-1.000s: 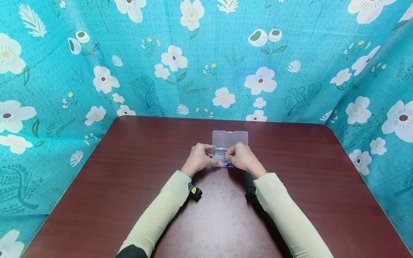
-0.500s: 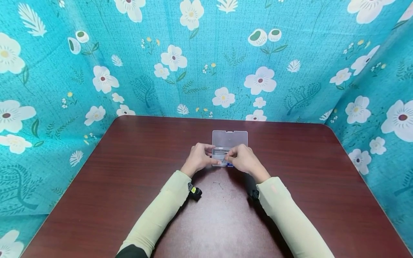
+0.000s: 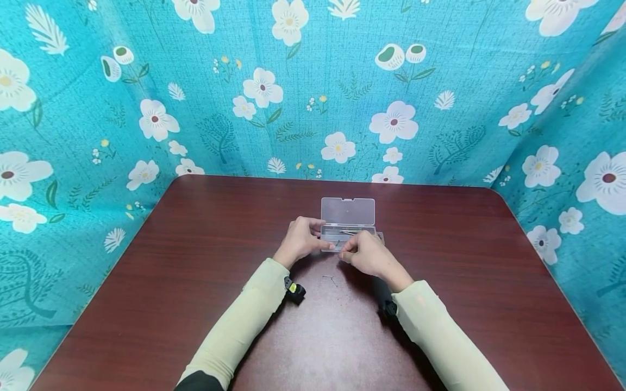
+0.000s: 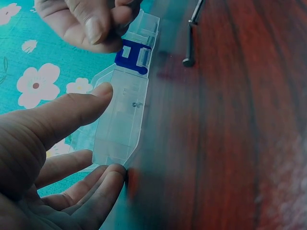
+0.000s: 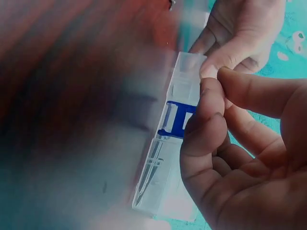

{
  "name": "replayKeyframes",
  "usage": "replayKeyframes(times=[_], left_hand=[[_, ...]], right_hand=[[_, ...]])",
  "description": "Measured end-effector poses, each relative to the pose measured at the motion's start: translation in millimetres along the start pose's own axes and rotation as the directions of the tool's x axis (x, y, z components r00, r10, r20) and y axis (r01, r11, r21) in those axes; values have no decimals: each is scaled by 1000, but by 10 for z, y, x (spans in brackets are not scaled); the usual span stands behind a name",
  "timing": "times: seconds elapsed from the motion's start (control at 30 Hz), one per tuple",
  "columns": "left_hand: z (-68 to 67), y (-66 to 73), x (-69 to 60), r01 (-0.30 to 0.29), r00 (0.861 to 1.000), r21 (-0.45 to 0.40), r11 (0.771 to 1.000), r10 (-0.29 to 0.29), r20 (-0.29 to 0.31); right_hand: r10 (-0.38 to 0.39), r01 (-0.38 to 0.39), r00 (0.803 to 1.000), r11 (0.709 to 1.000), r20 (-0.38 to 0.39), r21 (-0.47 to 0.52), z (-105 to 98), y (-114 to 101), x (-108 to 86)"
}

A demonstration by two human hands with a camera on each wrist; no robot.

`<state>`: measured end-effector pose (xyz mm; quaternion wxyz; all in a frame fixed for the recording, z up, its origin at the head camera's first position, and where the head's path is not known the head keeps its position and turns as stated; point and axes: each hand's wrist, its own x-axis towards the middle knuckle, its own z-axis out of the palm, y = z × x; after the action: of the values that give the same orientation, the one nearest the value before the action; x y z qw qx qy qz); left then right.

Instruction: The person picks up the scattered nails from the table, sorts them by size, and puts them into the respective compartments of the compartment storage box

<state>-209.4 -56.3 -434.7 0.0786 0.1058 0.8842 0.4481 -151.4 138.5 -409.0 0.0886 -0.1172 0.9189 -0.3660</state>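
Note:
A clear plastic box (image 3: 330, 231) stands on the table with its hinged lid (image 3: 348, 210) raised at the back. My left hand (image 3: 299, 240) grips its left end, thumb on the front wall and fingers around the end. Its blue latch (image 4: 134, 56) shows at the front in both wrist views. Thin metal nails (image 5: 151, 172) lie inside the box. At the box's front edge, my right hand (image 3: 369, 254) has thumb and forefinger tips together; nothing shows between them. Two loose nails (image 4: 190, 43) lie on the table in front.
The dark red-brown table (image 3: 235, 217) spreads around the box. A small clear piece (image 3: 380, 237) sticks out at the box's right end. A turquoise floral curtain (image 3: 303, 108) hangs behind and at both sides.
My right hand has drawn back from over the box to its front edge. A dark nail now shows in the box where the fingertips were. My left hand has stayed in place.

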Motion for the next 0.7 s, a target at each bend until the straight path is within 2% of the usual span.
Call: replayKeyframes(times=[0.43,0.7], left_hand=[[4,8,9,2,1000,16,1000,-2,1],[-2,9,-7,3,1000,29,1000,-3,-3]], right_hand=[[-81,93,992,988,102,-120,194,-105,-97],[-99,115,991,976,93,-184,290,-143,-62]])
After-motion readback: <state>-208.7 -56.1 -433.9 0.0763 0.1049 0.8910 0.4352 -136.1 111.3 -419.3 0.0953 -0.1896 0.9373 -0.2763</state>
